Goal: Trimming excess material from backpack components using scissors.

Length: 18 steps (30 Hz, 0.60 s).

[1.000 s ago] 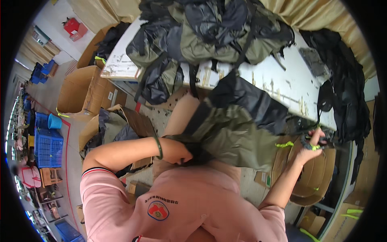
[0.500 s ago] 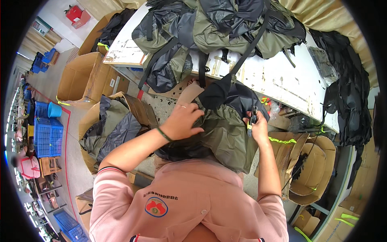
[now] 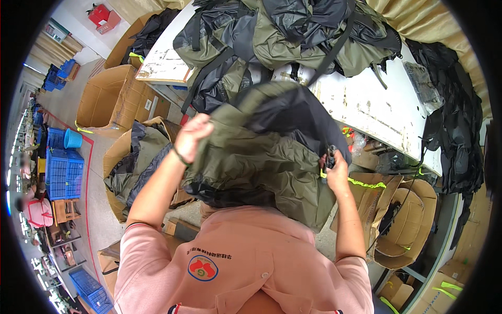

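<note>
An olive and black fabric bag (image 3: 246, 157) lies across my lap in front of my chest. My left hand (image 3: 193, 137) is closed on its left edge, where the olive fabric is lifted and blurred by motion. At the bag's right side my right hand (image 3: 337, 167) grips a small dark metal hand tool (image 3: 330, 156) with a bit of yellow-green below it. This looks like snips, but the blades are hard to make out. The bag's black panel arches between my hands, its far edge up near the table.
A worn white table (image 3: 376, 112) stands ahead, heaped with similar olive and black bags (image 3: 293, 36). Black fabric pieces (image 3: 452, 115) hang at the right. Cardboard boxes (image 3: 107, 102) stand on the left, one box (image 3: 408, 225) on the right. Blue crates (image 3: 64, 172) are stacked far left.
My left hand has moved left and down from above the bag and now grips its fabric. The bag's olive side and black panel have spread up and left. The right hand barely moved.
</note>
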Each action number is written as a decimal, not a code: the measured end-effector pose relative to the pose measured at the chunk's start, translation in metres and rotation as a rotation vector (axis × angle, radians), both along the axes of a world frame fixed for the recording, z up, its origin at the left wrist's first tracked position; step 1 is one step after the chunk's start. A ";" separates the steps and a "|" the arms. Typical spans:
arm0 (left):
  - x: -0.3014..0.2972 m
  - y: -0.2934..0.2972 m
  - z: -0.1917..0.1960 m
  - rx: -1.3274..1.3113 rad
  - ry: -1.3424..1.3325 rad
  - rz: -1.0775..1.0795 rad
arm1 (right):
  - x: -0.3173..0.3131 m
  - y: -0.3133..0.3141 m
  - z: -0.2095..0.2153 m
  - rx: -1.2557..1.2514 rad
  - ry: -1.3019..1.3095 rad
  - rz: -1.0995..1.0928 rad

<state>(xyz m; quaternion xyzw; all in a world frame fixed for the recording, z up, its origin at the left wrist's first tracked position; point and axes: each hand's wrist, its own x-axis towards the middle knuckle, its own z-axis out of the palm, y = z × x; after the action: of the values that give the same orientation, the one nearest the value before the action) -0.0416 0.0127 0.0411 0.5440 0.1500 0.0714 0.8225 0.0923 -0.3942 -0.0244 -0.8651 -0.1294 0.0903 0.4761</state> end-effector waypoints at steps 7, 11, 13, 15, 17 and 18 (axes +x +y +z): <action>-0.035 0.060 0.018 -0.070 0.180 0.013 | -0.003 -0.015 0.062 -0.012 0.127 0.213; -0.015 0.066 -0.031 0.781 0.120 0.335 | 0.000 -0.015 0.064 -0.175 0.053 0.250; 0.003 0.025 0.016 1.271 -0.178 0.389 | -0.002 -0.016 0.060 -0.187 0.068 0.238; 0.010 0.004 0.038 1.447 -0.383 0.045 | -0.003 -0.019 0.053 -0.154 0.108 0.232; 0.028 -0.014 0.040 1.518 -0.427 -0.047 | -0.004 -0.022 0.041 -0.171 0.090 0.244; 0.037 -0.020 0.039 1.557 -0.392 -0.004 | -0.004 -0.025 0.038 -0.180 0.077 0.251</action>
<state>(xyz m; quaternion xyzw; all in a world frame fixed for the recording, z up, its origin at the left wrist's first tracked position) -0.0049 -0.0070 0.0796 0.9394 -0.0910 0.2483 0.2182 0.0883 -0.4192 0.0141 -0.8774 -0.2093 0.1933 0.3861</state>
